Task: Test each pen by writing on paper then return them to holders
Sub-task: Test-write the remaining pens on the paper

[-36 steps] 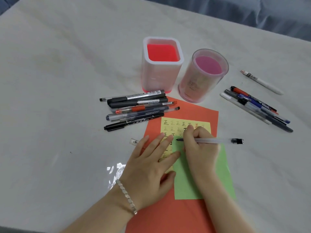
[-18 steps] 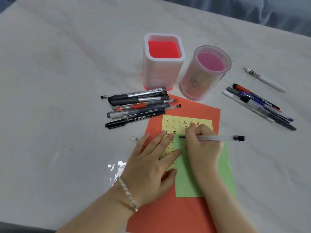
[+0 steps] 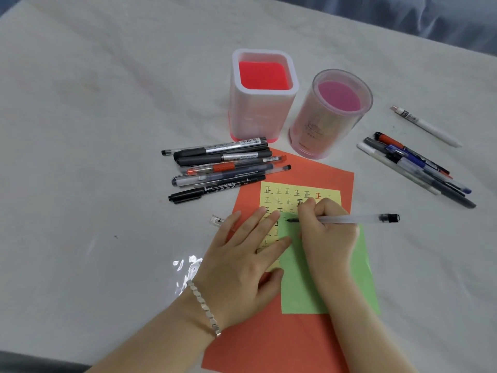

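Your right hand (image 3: 326, 232) grips a clear pen (image 3: 355, 218), fingers curled round the barrel. Its dark tip rests near the top left corner of the green paper (image 3: 301, 292), and its back end points to your right. Your left hand (image 3: 242, 259) lies flat with fingers straight, pressing on the yellow paper (image 3: 301, 188), which carries rows of handwritten marks. Both papers lie on an orange sheet (image 3: 269, 340) on the white table (image 3: 107, 130). Beyond them stand a square holder (image 3: 265, 103) and, just beside it on the right, a round holder (image 3: 333, 117). The left pile of pens (image 3: 223, 168) lies in front of the square holder. The right pile of pens (image 3: 419, 170) lies well apart from it, with a white pen (image 3: 427, 126) beyond. A clear cap (image 3: 216, 219) lies just beside your left fingertips.
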